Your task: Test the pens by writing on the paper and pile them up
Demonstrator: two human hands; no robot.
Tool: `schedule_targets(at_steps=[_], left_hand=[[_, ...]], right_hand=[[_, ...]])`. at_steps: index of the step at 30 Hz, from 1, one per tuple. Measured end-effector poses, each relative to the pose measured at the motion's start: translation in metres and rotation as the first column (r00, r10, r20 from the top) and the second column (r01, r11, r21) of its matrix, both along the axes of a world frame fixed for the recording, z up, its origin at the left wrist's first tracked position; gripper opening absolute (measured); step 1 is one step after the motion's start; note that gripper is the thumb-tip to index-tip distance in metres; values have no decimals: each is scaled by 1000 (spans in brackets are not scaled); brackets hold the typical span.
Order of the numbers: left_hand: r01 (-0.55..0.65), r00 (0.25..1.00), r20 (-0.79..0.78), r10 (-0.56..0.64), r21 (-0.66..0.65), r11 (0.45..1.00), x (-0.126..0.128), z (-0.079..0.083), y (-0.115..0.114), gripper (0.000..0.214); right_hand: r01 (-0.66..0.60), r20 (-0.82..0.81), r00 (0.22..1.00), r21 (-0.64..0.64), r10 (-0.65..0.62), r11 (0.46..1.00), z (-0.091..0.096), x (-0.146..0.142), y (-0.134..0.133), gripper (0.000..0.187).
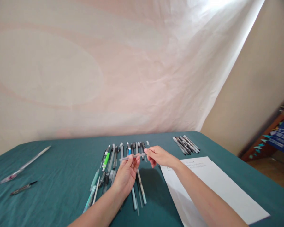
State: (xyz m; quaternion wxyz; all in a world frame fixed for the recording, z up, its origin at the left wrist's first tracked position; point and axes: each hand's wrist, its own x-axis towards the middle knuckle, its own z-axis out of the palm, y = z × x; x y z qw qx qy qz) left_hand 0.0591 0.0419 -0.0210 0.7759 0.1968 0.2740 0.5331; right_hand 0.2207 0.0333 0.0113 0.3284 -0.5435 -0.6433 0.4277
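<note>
In the middle of the head view, a pale, see-through pen (142, 154) lies nearly level between my two hands. My left hand (127, 170) pinches it between thumb and fingers, with a pointed end sticking out to the left. The fingertips of my right hand (158, 156) are closed on its right end; whether they grip the barrel or a separate small part cannot be made out. Under and behind my hands lie many loose pens, among them a bright green pen (106, 161) and a light blue pen (134, 198).
White paper sheets (217, 189) with some handwriting lie at the right. Behind them is a row of several pens (186, 145). On the left are a long, thin clear wrapper (26, 164) and a dark pen (23, 188). A pale cloth (109, 63) hangs behind the green-covered table (68, 170).
</note>
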Motion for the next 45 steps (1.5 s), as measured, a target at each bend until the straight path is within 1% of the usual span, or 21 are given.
schedule_targets(at_steps=[5, 10, 14, 16, 18, 19, 21, 23, 26, 28, 29, 30, 31, 32, 34, 35, 36, 38, 41, 42, 45], left_hand=[[11, 1000, 18, -12, 42, 999, -1, 4, 0, 13], [18, 999, 26, -22, 143, 990, -1, 2, 2, 10], [23, 1000, 14, -25, 138, 990, -1, 3, 3, 10], [24, 999, 29, -27, 86, 996, -2, 7, 2, 10], [42, 998, 47, -43, 18, 999, -1, 11, -2, 10], [58, 997, 57, -57, -12, 998, -1, 13, -4, 9], [112, 990, 88, -108, -43, 993, 2, 14, -10, 8], [171, 981, 100, -166, -52, 984, 5, 12, -17, 7], [216, 976, -8, -216, -5, 976, 8, 10, -28, 12], [261, 952, -201, -230, 141, 955, 7, 11, -37, 20], [321, 914, -337, -228, 250, 914, 6, 13, -43, 24], [414, 847, -491, -204, 369, 832, 5, 14, -48, 27], [541, 749, -647, -143, 474, 695, 4, 14, -54, 27], [653, 649, -760, -19, 544, 527, 3, 14, -60, 25], [809, 486, -826, 287, 549, 210, 2, 11, -69, 28], [859, 428, -812, 397, 502, 101, 3, 8, -72, 31], [894, 381, -793, 475, 447, 28, 3, 5, -74, 34], [930, 327, -757, 566, 365, -48, 5, -3, -75, 40], [943, 312, -716, 624, 314, -111, 8, -14, -74, 43], [942, 319, -704, 635, 308, -132, 9, -18, -74, 43], [936, 346, -679, 648, 300, -185, 11, -26, -74, 43]], right_hand=[[47, 12, 999, 38, -47, 998, 4, 0, -2, 46], [64, -141, 987, -71, -74, 995, 3, 0, -1, 48], [17, -217, 975, -122, -44, 992, 4, 0, -1, 50], [-24, -205, 979, -68, 9, 997, 6, -1, -2, 48], [-32, -166, 985, 56, 41, 998, 9, -3, -5, 40], [-34, -135, 989, 128, 52, 991, 10, -5, -7, 43], [-71, -52, 995, 248, 87, 966, 12, -11, -11, 64], [-151, 44, 988, 325, 145, 934, 13, -18, -14, 64], [-232, 144, 971, 408, 189, 883, 16, -25, -17, 39], [-193, 163, 978, 458, 132, 868, 23, -24, -19, 39], [-140, 158, 985, 483, 71, 864, 27, -20, -20, 41], [-66, 144, 989, 509, -9, 858, 32, -15, -21, 42], [22, 121, 987, 535, -102, 844, 38, -9, -21, 44], [120, 82, 977, 555, -198, 823, 43, -1, -22, 46], [325, -29, 928, 550, -371, 769, 50, 17, -22, 50], [413, -87, 896, 524, -435, 745, 51, 26, -21, 51], [484, -145, 865, 493, -481, 723, 51, 35, -21, 52], [570, -251, 821, 413, -513, 711, 44, 53, -20, 50], [596, -335, 792, 239, -511, 766, 20, 79, -25, 46], [594, -319, 788, 169, -527, 786, 9, 88, -29, 44], [617, -227, 771, 38, -595, 786, -25, 120, -48, 39]])
